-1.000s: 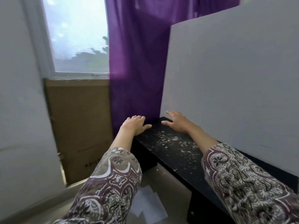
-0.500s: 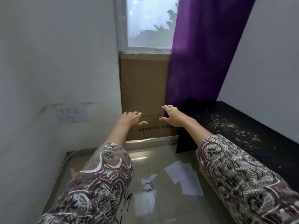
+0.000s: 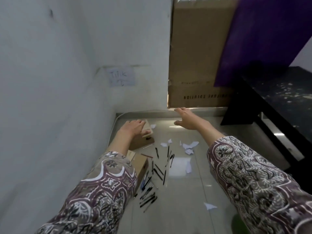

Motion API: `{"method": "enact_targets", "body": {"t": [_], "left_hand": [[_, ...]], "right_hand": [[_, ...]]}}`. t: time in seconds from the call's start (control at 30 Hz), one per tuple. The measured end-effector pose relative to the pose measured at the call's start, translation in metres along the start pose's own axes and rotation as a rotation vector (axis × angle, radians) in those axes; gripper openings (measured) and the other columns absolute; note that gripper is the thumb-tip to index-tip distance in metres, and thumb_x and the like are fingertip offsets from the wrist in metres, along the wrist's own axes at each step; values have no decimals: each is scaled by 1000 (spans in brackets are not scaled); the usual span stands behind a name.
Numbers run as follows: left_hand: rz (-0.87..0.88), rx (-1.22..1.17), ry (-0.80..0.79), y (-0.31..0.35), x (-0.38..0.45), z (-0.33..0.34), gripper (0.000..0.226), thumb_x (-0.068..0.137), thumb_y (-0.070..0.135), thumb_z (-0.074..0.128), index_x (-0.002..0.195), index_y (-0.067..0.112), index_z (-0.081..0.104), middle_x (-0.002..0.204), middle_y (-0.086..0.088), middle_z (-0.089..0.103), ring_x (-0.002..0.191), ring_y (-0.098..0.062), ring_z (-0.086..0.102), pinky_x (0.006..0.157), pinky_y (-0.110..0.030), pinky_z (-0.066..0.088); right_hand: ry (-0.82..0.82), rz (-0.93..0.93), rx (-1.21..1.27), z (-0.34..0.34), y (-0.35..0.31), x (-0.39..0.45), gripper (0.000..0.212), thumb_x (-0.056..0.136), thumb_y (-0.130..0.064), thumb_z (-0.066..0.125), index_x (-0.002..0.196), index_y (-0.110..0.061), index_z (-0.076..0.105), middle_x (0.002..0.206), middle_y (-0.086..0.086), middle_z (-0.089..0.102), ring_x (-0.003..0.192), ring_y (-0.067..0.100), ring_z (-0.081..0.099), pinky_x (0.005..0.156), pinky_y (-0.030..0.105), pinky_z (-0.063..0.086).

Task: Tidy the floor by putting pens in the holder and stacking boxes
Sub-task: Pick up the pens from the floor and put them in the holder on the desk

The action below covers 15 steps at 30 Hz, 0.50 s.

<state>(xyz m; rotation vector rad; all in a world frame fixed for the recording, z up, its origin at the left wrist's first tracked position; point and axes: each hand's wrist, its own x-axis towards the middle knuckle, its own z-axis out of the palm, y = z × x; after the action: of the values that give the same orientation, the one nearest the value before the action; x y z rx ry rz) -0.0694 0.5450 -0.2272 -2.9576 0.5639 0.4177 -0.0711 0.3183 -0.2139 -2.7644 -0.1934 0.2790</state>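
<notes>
Pens [image 3: 152,179], thin dark sticks, lie scattered over the glossy tiled floor [image 3: 182,208] beside a small cardboard box [image 3: 141,163] near the white wall. Farther off sits another brown box [image 3: 146,138]; the left hand [image 3: 132,128] rests over its upper edge, fingers seemingly on the flap, though the grip is hard to judge. The right hand [image 3: 190,119] hovers above the floor, fingers spread, holding nothing. Crumpled white paper scraps [image 3: 189,146] lie between pens and black bench [image 3: 273,105].
</notes>
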Motion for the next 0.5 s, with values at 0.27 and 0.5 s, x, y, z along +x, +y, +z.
{"method": "enact_targets", "body": {"t": [0.27, 0.5], "left_hand": [[-72, -138, -140, -53, -31, 94, 56, 96, 47, 31, 134, 7, 36, 142, -15, 41, 129, -31, 42, 107, -45, 34], [-200, -267, -272, -63, -27, 176, 44, 97, 40, 35, 128, 8, 40, 136, -13, 46, 120, -29, 47, 98, -40, 39]], "right_hand": [[-174, -75, -4, 105, -32, 26, 59, 91, -23, 53, 143, -13, 26, 148, 11, 31, 134, 28, 33, 108, 42, 32], [-356, -174, -83, 194, -30, 66, 57, 91, -23, 52, 142, -13, 28, 147, 11, 33, 134, 26, 33, 109, 41, 34]]}}
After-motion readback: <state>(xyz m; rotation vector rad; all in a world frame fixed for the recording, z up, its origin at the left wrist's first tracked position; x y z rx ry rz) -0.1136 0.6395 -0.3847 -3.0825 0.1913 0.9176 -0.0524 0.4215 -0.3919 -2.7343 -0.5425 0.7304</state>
